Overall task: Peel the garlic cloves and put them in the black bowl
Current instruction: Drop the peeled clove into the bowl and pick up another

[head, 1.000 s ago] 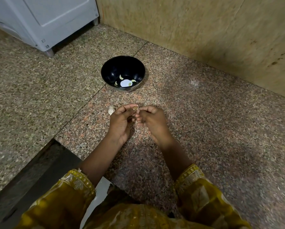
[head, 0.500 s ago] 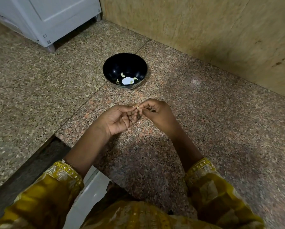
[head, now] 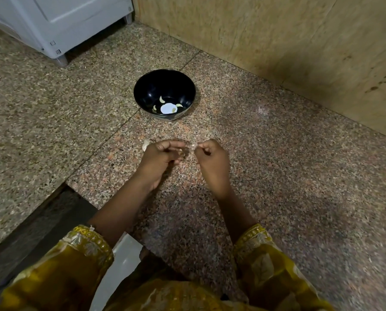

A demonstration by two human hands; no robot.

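Garlic clove (head: 182,153): small and pale, held in the curled fingers of the left hand (head: 161,159) at frame centre, mostly hidden by them.
Pale scrap (head: 193,145): blurred, pinched between thumb and forefinger of the right hand (head: 212,163). I cannot tell what it is.
Hands: side by side and close, with a narrow gap between them; both have curled fingers.
Black bowl (head: 150,90): upright on the floor, above the hands and apart from them.
Peeled cloves (head: 162,99): a few, lying at the bowl's bottom around a white round patch.
Loose garlic piece (head: 145,144): on the floor at the left hand's upper edge.
Speckled granite floor (head: 277,158): under everything.
White appliance (head: 75,19): upper left.
Beige wall (head: 277,41): upper right.
Yellow sleeves (head: 75,265): at the bottom.
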